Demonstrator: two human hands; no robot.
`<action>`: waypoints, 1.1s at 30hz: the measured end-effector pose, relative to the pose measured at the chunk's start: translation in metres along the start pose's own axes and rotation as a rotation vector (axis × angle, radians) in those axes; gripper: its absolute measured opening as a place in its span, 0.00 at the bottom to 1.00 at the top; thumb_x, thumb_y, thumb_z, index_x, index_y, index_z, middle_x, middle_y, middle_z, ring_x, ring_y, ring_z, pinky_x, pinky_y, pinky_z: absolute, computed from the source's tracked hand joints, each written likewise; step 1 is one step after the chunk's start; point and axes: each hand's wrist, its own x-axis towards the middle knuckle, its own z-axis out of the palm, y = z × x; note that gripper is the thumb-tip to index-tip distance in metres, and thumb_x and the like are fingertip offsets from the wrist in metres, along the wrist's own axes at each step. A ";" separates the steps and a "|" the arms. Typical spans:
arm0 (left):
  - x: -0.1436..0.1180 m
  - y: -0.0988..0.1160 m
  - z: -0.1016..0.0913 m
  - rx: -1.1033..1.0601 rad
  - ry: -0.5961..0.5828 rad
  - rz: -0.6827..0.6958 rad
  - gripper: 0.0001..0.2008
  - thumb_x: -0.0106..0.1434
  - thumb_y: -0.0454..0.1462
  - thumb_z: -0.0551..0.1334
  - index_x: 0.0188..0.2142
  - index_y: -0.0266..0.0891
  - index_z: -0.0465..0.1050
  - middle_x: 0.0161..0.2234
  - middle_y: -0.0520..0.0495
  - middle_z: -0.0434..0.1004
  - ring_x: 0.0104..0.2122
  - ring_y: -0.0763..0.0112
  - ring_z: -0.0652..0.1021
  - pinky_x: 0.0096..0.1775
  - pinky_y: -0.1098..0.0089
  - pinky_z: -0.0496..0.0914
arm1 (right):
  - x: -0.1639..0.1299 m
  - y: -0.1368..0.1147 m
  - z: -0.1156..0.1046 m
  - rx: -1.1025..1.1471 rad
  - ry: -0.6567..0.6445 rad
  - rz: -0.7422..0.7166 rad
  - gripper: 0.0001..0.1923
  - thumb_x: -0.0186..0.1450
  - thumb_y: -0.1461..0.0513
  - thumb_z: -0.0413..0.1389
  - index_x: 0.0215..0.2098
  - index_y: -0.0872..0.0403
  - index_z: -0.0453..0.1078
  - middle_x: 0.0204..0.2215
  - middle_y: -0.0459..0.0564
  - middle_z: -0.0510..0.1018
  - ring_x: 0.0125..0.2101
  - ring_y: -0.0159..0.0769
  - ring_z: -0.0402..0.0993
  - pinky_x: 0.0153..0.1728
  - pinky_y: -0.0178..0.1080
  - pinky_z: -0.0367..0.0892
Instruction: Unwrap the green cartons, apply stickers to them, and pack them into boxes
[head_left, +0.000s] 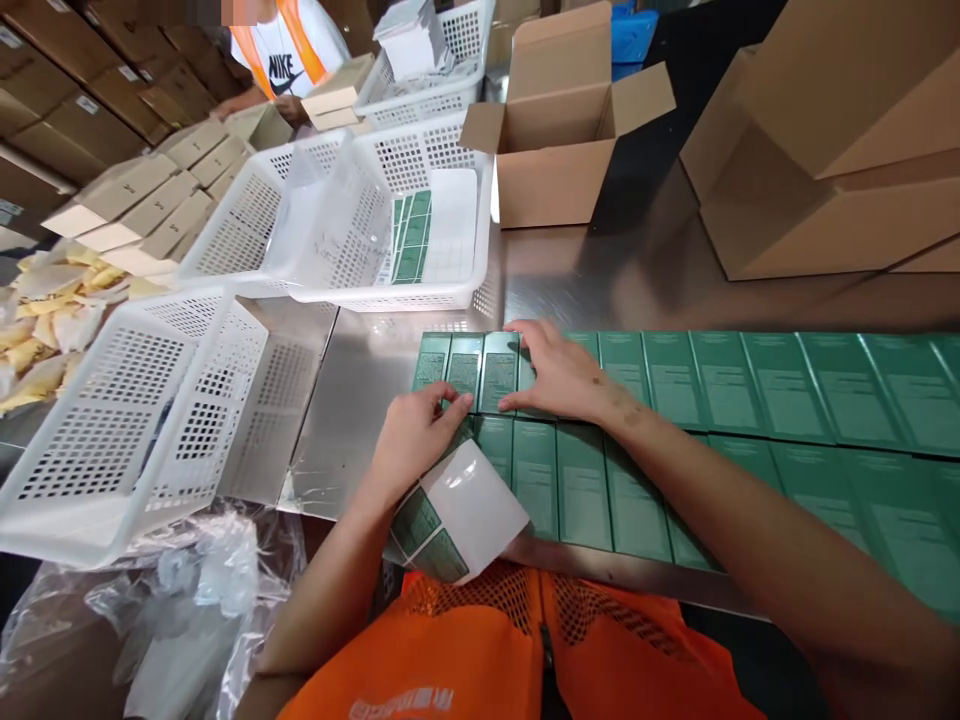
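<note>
- Head view, and your right hand (562,375) is over the far row of green boxes (577,480), thumb and forefinger spread wide across the third box from the left; whether they grip it, you can't tell from here.
- Your left hand (420,430) is just to the left, thumb and forefinger nearly together by the near end of the second box.
- Below that left hand, a label sheet (484,505) bends over the table's near edge; whether your curled fingers hold it is hidden.
- That sheet lies aslant, its blank white part to the right and green labels to the left.
- Those boxes lie side by side in two rows on the metal table (337,390), off to the right, each long axis running near to far.
- Beyond your hands, a white basket (405,298) carries more sheets (431,225), green and white, long axis near to far.
- Farther back, another basket (427,108) bears a white paper stack (411,42).
- Right of these, an open carton (555,185) stands with flaps up, its floor out of sight.
- Near left, a clear plastic bag (255,570) holds crumpled film (214,580).
</note>
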 end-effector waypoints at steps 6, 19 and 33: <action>-0.024 -0.008 -0.004 -0.199 0.284 0.075 0.17 0.68 0.50 0.57 0.40 0.42 0.78 0.15 0.59 0.57 0.16 0.75 0.60 0.23 0.72 0.54 | -0.006 0.002 -0.013 0.197 -0.138 -0.058 0.49 0.47 0.52 0.74 0.61 0.52 0.61 0.54 0.58 0.70 0.50 0.51 0.72 0.47 0.49 0.70; -0.044 0.006 -0.004 -0.501 0.330 0.045 0.18 0.70 0.47 0.54 0.51 0.43 0.74 0.30 0.51 0.75 0.25 0.72 0.69 0.30 0.71 0.65 | -0.077 -0.076 0.016 0.028 0.558 -0.360 0.07 0.68 0.64 0.58 0.32 0.48 0.75 0.31 0.44 0.82 0.36 0.39 0.76 0.40 0.45 0.63; -0.038 -0.034 -0.032 -1.010 0.092 -0.233 0.23 0.52 0.39 0.67 0.47 0.44 0.65 0.27 0.57 0.70 0.21 0.78 0.67 0.24 0.76 0.62 | -0.132 -0.085 0.012 0.551 0.275 -0.872 0.05 0.69 0.64 0.55 0.35 0.50 0.71 0.34 0.43 0.81 0.38 0.32 0.76 0.42 0.40 0.70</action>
